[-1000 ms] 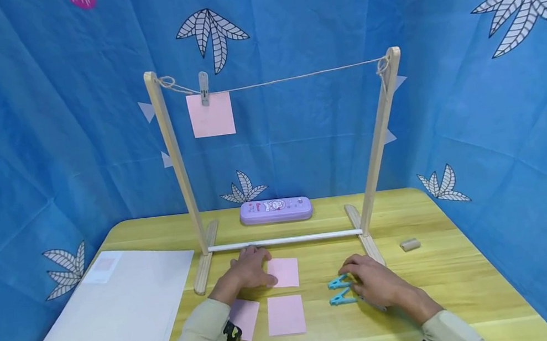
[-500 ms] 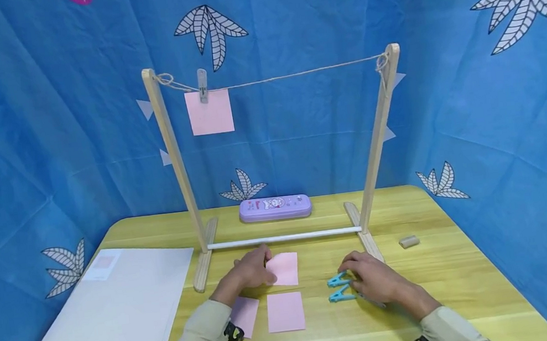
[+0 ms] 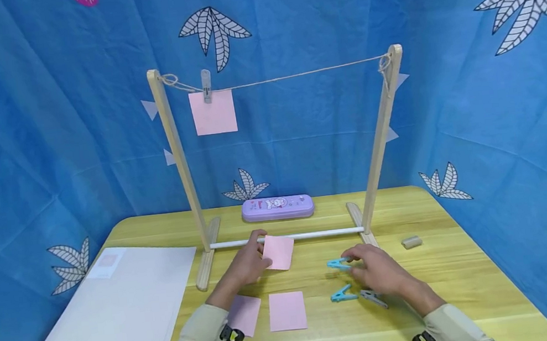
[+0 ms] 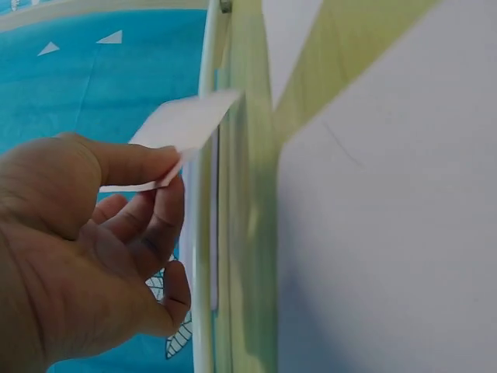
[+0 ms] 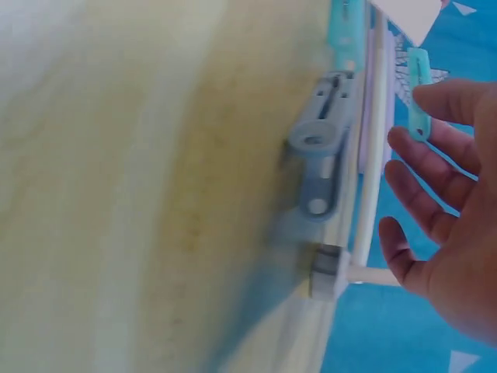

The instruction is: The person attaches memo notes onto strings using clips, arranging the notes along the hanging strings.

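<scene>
Paper (image 3: pixel 279 251) pinched by left hand (image 3: pixel 246 263); right hand (image 3: pixel 376 272) pinches blue clip (image 3: pixel 338 264) (keep both grips light, raise together toward string (image 3: pixel 293 75)).

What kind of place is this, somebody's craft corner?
Probably a staged tabletop set, not a home: blue leaf-print cloth hangs on every side, and a small wooden frame with a string line stands on the yellow table.
</scene>
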Action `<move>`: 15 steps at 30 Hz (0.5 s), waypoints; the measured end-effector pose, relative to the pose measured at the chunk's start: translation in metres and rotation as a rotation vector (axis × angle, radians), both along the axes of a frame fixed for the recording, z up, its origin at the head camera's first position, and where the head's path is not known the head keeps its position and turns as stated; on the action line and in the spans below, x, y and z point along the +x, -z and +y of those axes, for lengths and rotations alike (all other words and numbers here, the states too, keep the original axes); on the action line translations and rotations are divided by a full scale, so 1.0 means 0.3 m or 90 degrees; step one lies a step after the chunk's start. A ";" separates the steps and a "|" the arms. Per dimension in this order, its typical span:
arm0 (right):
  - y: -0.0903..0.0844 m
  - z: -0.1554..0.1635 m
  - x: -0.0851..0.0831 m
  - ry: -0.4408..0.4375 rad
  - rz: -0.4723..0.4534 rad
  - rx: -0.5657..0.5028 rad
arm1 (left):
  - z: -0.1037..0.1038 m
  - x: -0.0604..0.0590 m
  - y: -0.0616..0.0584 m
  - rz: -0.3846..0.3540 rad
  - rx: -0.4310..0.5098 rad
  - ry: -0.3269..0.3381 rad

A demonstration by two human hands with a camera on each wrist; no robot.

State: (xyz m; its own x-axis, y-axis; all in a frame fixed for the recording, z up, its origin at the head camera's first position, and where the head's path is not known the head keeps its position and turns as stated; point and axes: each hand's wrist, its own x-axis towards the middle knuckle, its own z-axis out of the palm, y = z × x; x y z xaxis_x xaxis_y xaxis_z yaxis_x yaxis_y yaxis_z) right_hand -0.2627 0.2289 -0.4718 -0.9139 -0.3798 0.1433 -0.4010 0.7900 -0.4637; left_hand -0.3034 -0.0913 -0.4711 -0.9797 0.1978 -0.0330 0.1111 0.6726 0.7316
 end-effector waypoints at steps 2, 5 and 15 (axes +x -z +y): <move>-0.017 -0.002 -0.003 0.016 0.002 -0.018 | 0.002 0.003 -0.011 0.012 0.023 -0.010; -0.051 -0.005 -0.008 0.040 0.006 -0.039 | 0.009 0.011 -0.031 0.042 0.044 -0.023; -0.200 -0.022 -0.044 0.086 0.037 -0.177 | 0.033 0.035 -0.099 0.138 0.076 -0.035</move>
State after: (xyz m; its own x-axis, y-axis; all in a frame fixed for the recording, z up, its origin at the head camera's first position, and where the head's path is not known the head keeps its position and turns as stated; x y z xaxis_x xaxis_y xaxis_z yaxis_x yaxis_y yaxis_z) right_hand -0.2761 0.2224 -0.4118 -0.9410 -0.1939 0.2774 -0.3323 0.6847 -0.6486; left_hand -0.2929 -0.0815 -0.4413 -0.9707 0.1344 0.1990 0.2397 0.5915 0.7698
